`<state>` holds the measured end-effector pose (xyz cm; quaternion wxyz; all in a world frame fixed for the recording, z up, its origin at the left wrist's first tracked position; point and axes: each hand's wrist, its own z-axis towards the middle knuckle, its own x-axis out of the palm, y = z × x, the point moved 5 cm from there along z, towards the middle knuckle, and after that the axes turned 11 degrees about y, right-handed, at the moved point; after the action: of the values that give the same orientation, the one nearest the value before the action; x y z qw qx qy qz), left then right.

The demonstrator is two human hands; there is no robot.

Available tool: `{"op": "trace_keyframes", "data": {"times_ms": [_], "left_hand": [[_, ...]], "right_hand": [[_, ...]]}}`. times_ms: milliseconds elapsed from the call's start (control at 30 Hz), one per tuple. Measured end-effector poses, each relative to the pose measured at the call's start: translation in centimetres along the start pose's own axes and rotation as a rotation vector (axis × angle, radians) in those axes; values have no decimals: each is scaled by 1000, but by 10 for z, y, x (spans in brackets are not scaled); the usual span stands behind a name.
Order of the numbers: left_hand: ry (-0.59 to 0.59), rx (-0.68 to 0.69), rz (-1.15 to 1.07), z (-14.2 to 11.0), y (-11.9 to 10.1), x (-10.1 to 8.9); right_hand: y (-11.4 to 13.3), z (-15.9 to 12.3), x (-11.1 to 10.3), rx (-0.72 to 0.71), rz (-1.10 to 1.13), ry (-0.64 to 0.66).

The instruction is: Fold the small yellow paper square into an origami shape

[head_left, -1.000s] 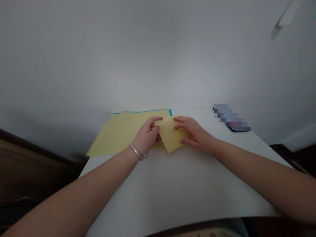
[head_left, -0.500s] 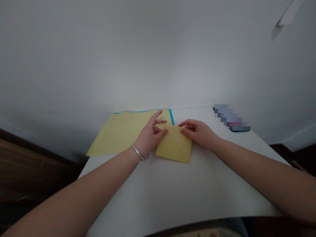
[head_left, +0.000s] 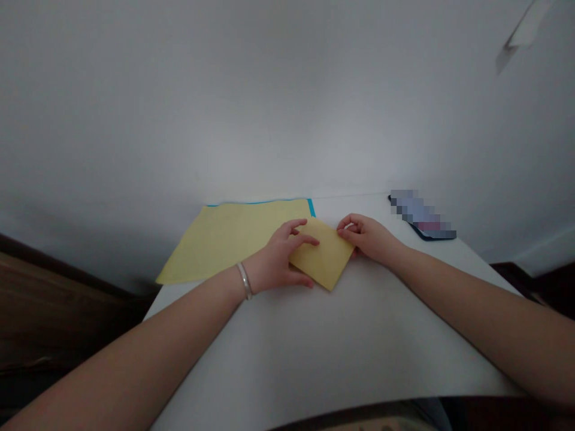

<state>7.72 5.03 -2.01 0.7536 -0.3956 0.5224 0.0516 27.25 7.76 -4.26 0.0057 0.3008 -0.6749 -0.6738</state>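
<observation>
A small square of yellow paper (head_left: 329,254) is turned cornerwise over the white table, one corner pointing toward me. Its right corner is pinched between the thumb and fingers of my right hand (head_left: 365,236). On the other side, my left hand (head_left: 285,254) has its thumb and fingers spread around the paper's left part, with the index finger over its face. Larger yellow sheets (head_left: 233,236) with a blue edge lie behind and to the left. A silver bangle (head_left: 245,281) circles my left wrist.
A phone (head_left: 422,216), its screen pixelated, lies at the table's back right. The white table (head_left: 314,353) reaches back to a pale wall (head_left: 269,102). Wooden furniture (head_left: 54,305) stands at the left. Something white (head_left: 530,27) sticks out from the wall at upper right.
The yellow square has rotated from edge-on to cornerwise. My left hand has let go of its edge and spread its fingers, while my right hand has shifted slightly right, still pinching it.
</observation>
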Motion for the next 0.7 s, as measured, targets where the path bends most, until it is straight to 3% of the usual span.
{"op": "trace_keyframes", "data": {"times_ms": [200,333,533,700], "left_hand": [[44,70,175,-2,-2,3],[104,202,286,-2,-11,2],[175,421,460,-3,-30,3],[196,485,611,-6,-38,9]], "right_hand": [[-2,2,-2,22,-22,27],[-4,1,-2,48,-76,55],[14,-4,-4,-111,-536,12],[19,-7,0,-94,-825,29]]}}
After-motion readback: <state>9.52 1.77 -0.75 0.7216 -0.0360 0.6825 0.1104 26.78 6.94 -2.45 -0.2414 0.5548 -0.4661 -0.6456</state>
